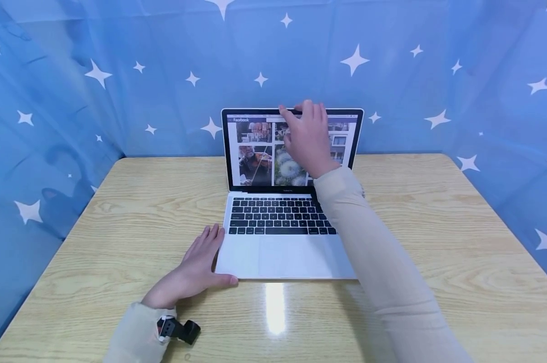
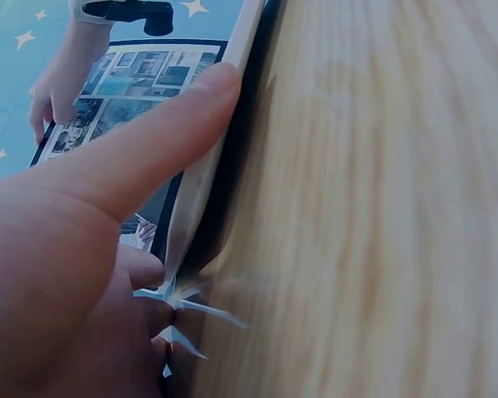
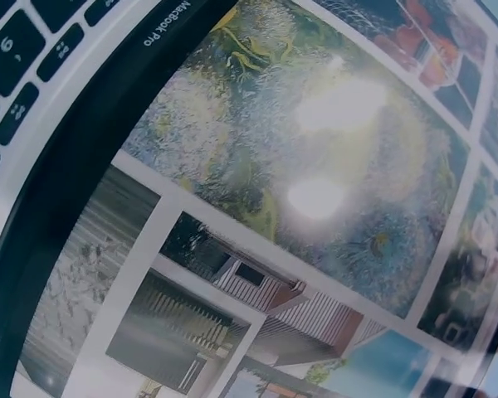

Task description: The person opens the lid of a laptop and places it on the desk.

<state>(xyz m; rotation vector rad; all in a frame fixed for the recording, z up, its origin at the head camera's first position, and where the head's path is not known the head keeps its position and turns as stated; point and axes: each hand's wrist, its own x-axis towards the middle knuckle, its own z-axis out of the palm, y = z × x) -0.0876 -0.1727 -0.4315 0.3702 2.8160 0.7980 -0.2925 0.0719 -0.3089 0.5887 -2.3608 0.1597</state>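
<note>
A silver laptop (image 1: 282,257) stands unfolded on the wooden table, its lit screen (image 1: 251,166) upright and showing a page of photos. My right hand (image 1: 311,138) grips the screen's top edge near the middle, thumb at the front and the other fingertips hidden behind the lid. Around the base's front left corner lies my left hand (image 1: 196,267), with its fingers along the side edge and its extended thumb on the front edge. In the left wrist view that thumb (image 2: 149,149) presses on the laptop's rim. Mostly the screen (image 3: 315,149) fills the right wrist view.
Under the laptop is a light wooden table (image 1: 437,227) with rounded far corners. A blue curtain (image 1: 164,101) with white stars hangs behind and at both sides. A black device (image 1: 178,328) is strapped to my left wrist. My right sleeve (image 1: 382,272) crosses the keyboard's right side.
</note>
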